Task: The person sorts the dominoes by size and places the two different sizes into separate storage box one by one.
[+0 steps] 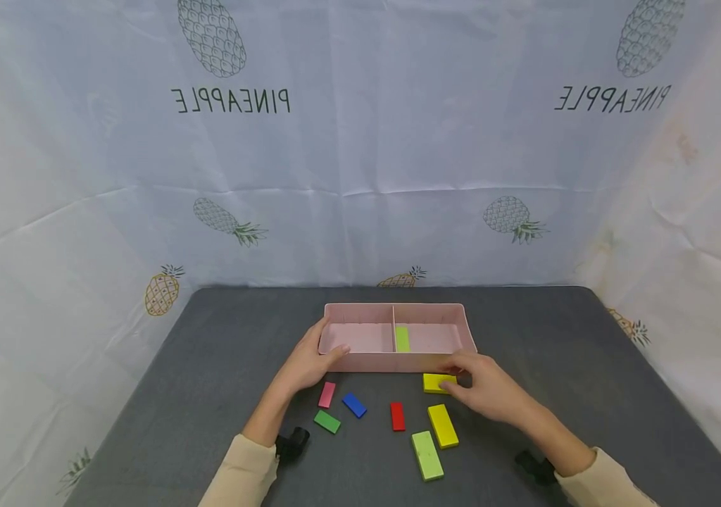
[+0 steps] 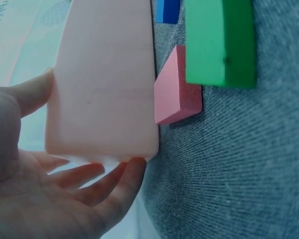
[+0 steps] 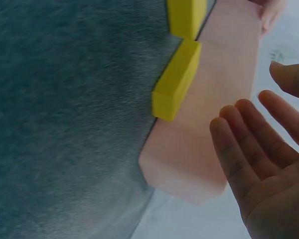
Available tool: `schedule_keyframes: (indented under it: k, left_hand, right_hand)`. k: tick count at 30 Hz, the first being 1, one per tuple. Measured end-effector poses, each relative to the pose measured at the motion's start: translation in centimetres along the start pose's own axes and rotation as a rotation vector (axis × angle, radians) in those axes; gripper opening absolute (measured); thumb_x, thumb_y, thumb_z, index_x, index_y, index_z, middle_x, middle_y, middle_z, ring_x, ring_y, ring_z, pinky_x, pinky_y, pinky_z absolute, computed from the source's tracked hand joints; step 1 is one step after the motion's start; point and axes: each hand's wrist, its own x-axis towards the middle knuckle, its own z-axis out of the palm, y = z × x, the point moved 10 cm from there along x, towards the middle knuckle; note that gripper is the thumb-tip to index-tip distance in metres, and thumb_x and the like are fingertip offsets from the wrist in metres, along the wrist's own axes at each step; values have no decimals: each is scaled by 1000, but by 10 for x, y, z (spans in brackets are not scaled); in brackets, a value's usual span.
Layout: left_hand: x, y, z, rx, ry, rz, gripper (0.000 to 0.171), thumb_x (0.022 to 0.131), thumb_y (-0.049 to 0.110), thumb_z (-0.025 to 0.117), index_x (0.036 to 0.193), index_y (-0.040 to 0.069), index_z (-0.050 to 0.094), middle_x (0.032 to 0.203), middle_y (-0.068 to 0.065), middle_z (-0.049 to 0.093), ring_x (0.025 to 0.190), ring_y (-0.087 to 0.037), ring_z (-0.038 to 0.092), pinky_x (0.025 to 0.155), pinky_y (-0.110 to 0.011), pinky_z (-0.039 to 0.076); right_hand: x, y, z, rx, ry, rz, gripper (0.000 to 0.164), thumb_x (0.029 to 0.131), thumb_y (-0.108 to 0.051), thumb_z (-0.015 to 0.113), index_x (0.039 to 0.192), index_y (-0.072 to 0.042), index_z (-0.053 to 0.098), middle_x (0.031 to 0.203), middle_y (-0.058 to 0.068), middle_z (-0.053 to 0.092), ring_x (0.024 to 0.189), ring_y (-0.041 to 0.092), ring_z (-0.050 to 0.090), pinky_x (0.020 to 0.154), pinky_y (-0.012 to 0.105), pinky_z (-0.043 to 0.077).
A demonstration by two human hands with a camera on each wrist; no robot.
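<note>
A pale pink two-compartment box (image 1: pixel 373 362) lies on the dark table, a yellow-green block (image 1: pixel 402 339) in its right compartment beside the divider. My left hand (image 1: pixel 305 360) grips the box's left end; in the left wrist view the thumb is at the rim and the fingers bend around the end wall. Along the front wall, toward the right, lies a yellow block (image 1: pixel 433 382). Above it hovers my right hand (image 1: pixel 490 387), fingers relaxed and holding nothing. The right wrist view has that yellow block (image 3: pixel 175 84) apart from the fingertips (image 3: pixel 222 130).
In front of the box lie a second yellow block (image 1: pixel 443 426), a yellow-green block (image 1: pixel 427 456) and a red block (image 1: pixel 397 417). Nearer my left hand are pink (image 1: pixel 327 395), blue (image 1: pixel 354 405) and green (image 1: pixel 327 422) blocks. A pineapple-print cloth (image 1: pixel 360 141) hangs behind the table.
</note>
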Motion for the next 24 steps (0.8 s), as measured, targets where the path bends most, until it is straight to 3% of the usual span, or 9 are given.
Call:
schedule_keyframes:
  k: [11,16,24]
  left_hand:
    - [1,0,-1,5,-2,-4,87,96,43,69,161,5,26,163,-21,29,149,-41,28,116,-63,25]
    - [0,0,-3,-8,11,-15,87,94,43,71,160,6,28,163,-20,31,148,-42,30,115,-65,26]
    - [0,0,-4,-15,18,-23,87,93,44,72,159,6,31,161,-21,33,146,-43,33,113,-65,28]
  right_hand:
    - [-4,18,15,-103,-71,64,35,88,-22,81,119,-11,70,117,-1,68,104,21,64,93,47,54]
    - [-4,19,21,-117,-101,46,37,87,-21,81,120,-10,69,118,-1,66,107,23,62,94,49,53]
    - [-6,17,26,-82,-142,11,41,85,-13,82,124,-8,67,118,1,62,92,16,58,80,33,55]
